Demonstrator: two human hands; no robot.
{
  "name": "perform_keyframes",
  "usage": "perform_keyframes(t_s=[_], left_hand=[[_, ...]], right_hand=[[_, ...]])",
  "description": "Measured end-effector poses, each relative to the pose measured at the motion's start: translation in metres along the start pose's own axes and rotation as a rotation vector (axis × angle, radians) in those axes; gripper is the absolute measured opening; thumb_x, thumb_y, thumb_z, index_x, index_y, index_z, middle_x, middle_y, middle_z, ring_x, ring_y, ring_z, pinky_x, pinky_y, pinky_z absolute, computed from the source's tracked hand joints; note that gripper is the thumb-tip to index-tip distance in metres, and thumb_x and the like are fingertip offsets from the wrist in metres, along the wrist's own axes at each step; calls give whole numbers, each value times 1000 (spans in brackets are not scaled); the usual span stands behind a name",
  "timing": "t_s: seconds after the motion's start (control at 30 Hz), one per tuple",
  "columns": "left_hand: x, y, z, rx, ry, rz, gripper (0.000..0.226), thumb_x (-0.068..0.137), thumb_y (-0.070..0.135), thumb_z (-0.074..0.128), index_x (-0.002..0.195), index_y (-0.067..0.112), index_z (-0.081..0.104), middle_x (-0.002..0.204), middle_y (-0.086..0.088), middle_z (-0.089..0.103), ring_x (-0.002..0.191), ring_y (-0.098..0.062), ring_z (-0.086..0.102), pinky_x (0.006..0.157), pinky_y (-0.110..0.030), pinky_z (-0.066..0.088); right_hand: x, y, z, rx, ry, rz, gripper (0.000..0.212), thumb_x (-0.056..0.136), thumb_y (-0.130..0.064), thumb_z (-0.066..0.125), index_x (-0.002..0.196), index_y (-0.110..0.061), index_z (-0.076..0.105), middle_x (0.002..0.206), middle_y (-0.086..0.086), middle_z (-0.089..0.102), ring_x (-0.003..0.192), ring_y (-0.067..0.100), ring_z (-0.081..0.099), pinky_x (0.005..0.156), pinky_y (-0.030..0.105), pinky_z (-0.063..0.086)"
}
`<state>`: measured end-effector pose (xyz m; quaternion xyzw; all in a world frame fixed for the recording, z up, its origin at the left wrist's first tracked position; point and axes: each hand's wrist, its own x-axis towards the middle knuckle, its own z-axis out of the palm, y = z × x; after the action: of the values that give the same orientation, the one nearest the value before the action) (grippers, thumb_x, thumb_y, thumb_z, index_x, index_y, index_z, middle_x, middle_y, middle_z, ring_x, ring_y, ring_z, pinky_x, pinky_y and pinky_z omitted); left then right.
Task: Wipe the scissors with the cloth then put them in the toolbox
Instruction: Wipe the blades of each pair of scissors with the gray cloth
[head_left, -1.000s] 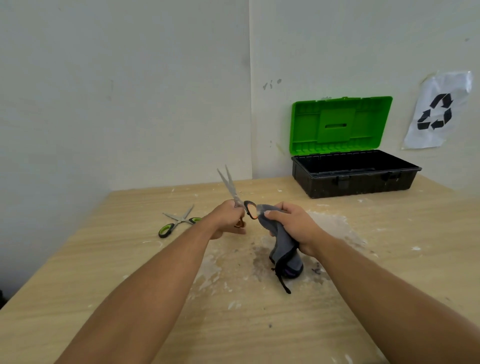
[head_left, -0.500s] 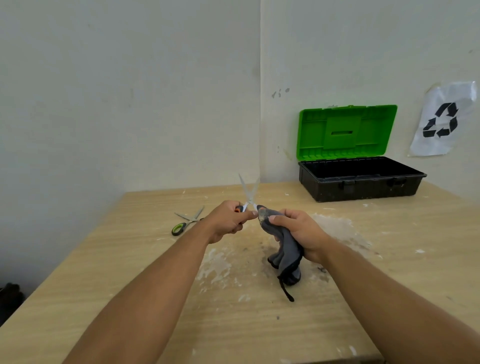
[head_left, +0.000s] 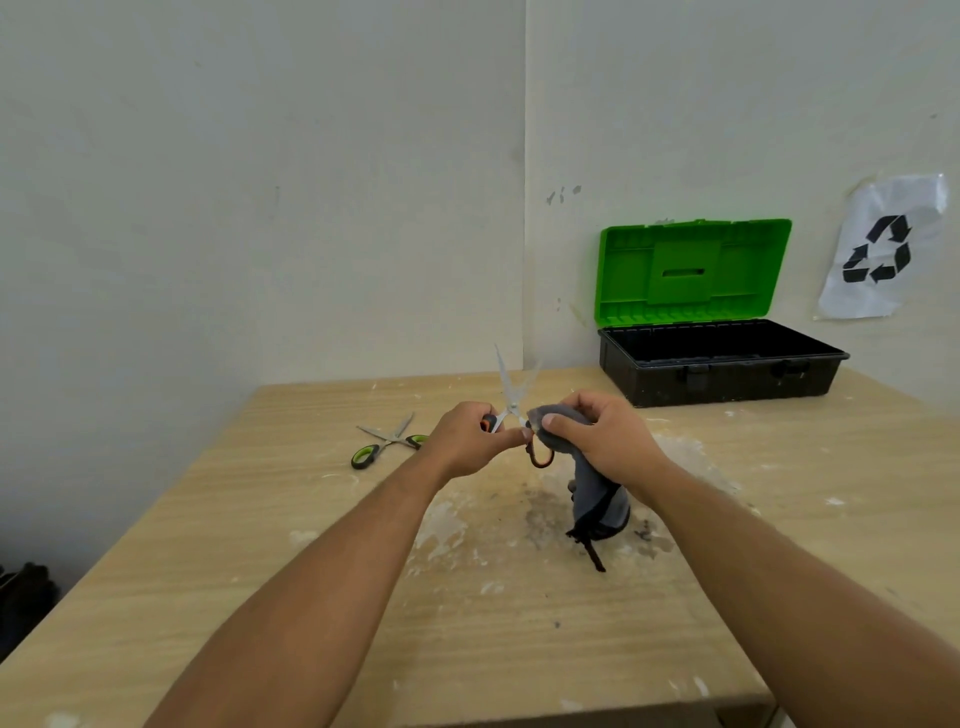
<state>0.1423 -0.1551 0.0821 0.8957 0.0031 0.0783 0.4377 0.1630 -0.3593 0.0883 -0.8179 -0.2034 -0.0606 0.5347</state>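
Scissors (head_left: 511, 395) held over the wooden table (head_left: 519, 649), cloth (head_left: 597, 493) pressed at their handles.

Left hand (head_left: 465, 441) grips the orange-handled scissors, blades open a little and pointing to 12 o'clock. Right hand (head_left: 602, 441) is closed around the grey cloth, its thumb pushing the cloth against the handle part; the rest of the cloth hangs down to the table. Toolbox (head_left: 722, 371) stands open at 2 o'clock, well apart, green lid upright. Second scissors (head_left: 389, 441) with green handles lie at 10 o'clock.
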Motion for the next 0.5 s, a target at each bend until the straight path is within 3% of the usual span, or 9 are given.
perform_keyframes(t_s=[0.13, 0.33, 0.5], left_hand=[[-3, -2, 6, 27, 81, -6, 52, 79, 55, 76, 68, 17, 42, 63, 3, 38, 57, -16, 34, 55, -31, 26], [-9, -1, 14, 92, 210, -11, 56, 77, 56, 77, 64, 18, 38, 58, 5, 37, 52, -14, 32, 50, -30, 22], [-14, -3, 21, 96, 215, 6, 51, 80, 51, 76, 64, 19, 40, 59, 4, 43, 52, -13, 36, 48, -29, 23]], right_hand=[[0, -2, 4, -39, 0, -11, 12, 86, -32, 75, 81, -23, 69, 80, -4, 71, 79, 17, 67, 70, 34, 54], [6, -17, 10, -122, 14, -60, 11, 83, -36, 77, 78, -29, 71, 73, -14, 70, 67, -3, 62, 57, 17, 44], [14, -32, 19, -243, -104, -67, 17, 81, -40, 77, 75, -24, 73, 71, -4, 71, 67, 13, 64, 57, 27, 46]])
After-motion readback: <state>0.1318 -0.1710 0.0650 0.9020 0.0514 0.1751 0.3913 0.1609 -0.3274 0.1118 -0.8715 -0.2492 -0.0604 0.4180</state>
